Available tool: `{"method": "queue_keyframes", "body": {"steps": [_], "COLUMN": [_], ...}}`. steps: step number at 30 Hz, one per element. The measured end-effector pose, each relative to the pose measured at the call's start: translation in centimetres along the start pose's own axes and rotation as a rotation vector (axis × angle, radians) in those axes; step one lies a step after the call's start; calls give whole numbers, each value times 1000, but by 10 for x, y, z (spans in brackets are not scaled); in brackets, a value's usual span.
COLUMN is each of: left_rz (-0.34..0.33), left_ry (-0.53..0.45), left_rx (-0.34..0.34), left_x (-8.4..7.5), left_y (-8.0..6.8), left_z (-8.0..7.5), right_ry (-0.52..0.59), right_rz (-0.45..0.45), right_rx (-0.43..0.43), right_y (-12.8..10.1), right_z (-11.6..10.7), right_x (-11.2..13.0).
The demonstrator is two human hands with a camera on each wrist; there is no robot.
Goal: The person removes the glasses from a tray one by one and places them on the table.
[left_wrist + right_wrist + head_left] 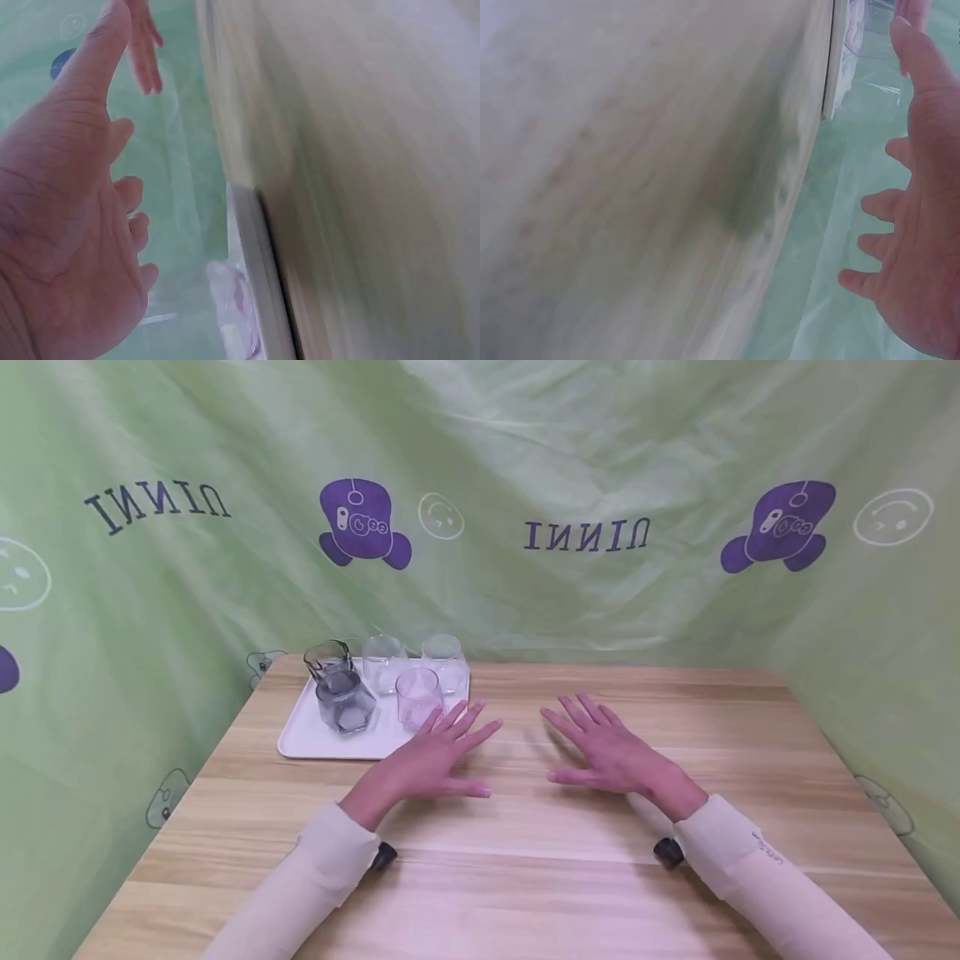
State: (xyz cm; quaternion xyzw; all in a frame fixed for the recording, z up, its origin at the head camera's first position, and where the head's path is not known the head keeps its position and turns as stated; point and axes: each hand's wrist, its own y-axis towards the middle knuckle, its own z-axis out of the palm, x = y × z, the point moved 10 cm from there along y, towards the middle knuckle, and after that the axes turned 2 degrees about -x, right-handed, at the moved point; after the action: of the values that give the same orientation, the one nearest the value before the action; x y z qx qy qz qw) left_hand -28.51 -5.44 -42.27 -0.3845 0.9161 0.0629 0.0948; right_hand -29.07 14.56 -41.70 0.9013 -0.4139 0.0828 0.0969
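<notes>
Both wrist views are smeared and tilted, so we can read little from them. In the left wrist view we make out the palm of our left hand (67,225), a blurred strip of the white tray (259,285) edge and a pinkish blot that seems to be the pink-tinted glass (232,300). In the right wrist view we see only our right hand (922,225) against the green cloth and a blurred run of worktop (630,187). Whether the palms press the wood or float just above it, we cannot tell from any view. Our forearms are cut off at the lower edge of the head view, and a small dark device at each wrist is mostly hidden under the cream sleeves.

From the head view, our left hand (435,756) and right hand (607,752) lie flat and spread on the wooden worktop (525,860), fingers straight, grasping nothing. The left fingertips reach to the near right corner of the tray (315,739), just in front of the pink-tinted glass (418,696). The right hand is well apart from the tray.

The tray sits at the far left of the worktop. On it stand a smoky grey faceted carafe (341,697) at the left, the pink-tinted glass at the front right, and two clear glasses (384,662) (444,660) behind, all upright and close together.
</notes>
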Motion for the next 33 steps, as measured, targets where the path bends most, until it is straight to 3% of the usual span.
{"method": "queue_keyframes", "body": {"steps": [15,22,29,33], "left_rz": [-22,-73,-83,-165], "left_ry": [-81,-60,-54,-76], "left_rx": [-194,-345,-613,-643], "left_x": [13,31,52,75], "left_y": [-59,-88,-116,-128], "left_z": [-46,-80,-117,-125], "right_ry": [37,57,57,42], "right_rz": [-41,-44,-89,-90], "right_rx": [3,-3,-32,-15], "right_y": [19,32,46,55], "right_z": [8,12,12,16], "right_x": [15,26,41,49]}}
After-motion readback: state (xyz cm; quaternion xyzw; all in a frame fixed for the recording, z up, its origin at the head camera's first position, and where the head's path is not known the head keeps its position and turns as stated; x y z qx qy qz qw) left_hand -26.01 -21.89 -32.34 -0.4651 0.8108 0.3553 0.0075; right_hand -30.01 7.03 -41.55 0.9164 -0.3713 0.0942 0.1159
